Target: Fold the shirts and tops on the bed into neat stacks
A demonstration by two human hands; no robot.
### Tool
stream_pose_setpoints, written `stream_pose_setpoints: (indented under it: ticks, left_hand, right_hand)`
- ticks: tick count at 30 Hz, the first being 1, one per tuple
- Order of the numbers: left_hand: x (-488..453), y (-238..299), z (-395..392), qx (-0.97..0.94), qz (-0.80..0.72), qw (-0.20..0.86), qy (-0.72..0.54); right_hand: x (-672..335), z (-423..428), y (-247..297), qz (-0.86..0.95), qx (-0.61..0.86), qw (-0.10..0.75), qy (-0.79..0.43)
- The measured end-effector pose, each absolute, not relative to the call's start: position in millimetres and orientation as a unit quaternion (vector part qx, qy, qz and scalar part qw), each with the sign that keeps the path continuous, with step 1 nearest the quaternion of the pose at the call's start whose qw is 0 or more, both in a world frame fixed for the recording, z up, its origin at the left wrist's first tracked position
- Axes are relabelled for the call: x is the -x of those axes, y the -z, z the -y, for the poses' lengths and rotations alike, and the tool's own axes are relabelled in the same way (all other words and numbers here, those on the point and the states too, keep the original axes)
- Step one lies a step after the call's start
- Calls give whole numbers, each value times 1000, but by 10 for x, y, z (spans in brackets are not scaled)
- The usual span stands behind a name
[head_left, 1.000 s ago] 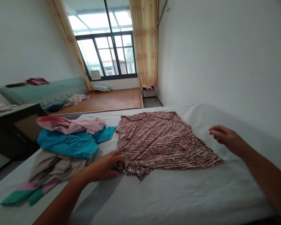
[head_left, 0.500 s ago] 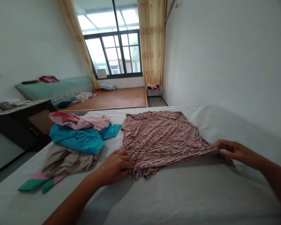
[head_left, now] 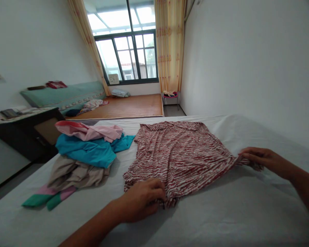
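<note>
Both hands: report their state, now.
Left hand: closed, holding the patterned garment at its near edge.
Right hand: closed, pinching the same garment at its right corner.

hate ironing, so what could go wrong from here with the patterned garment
The patterned garment could crease where it bunches at the left hand. Its edge might slip from the right hand, which pinches only a small part of it. A sideways tug might drag it into the blue cloth, whose corner lies close by.
</note>
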State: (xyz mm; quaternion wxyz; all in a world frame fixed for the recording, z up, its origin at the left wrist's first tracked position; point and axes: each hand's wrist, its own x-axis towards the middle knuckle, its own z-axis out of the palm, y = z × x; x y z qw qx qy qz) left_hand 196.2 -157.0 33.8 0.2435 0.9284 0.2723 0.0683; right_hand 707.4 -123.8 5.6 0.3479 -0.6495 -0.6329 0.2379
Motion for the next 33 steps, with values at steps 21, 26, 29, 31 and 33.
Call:
stream_pose_setpoints:
  ticks: [21,26,29,31,33]
  left_hand:
    - [-1202,104,288,-764,-619,147,-108]
    - [-1555,272,392,-791,-570,74,-208]
    - [-1533,225,332,-796,-558,52,-227]
    - [-1366,118,285,-788,-568,32,-234]
    - [-1158,-1,262,-777,-583,29,-234]
  right_hand:
    - [-7109,160,508,567,787,174,-168]
    - [-6677,203,537,653,718,227,-74]
    - [-6606,239,460,689,658,292,-86]
    - [-6723,299,365,694,630,319,-144]
    - [-6908,385,280,677,623,327,-215]
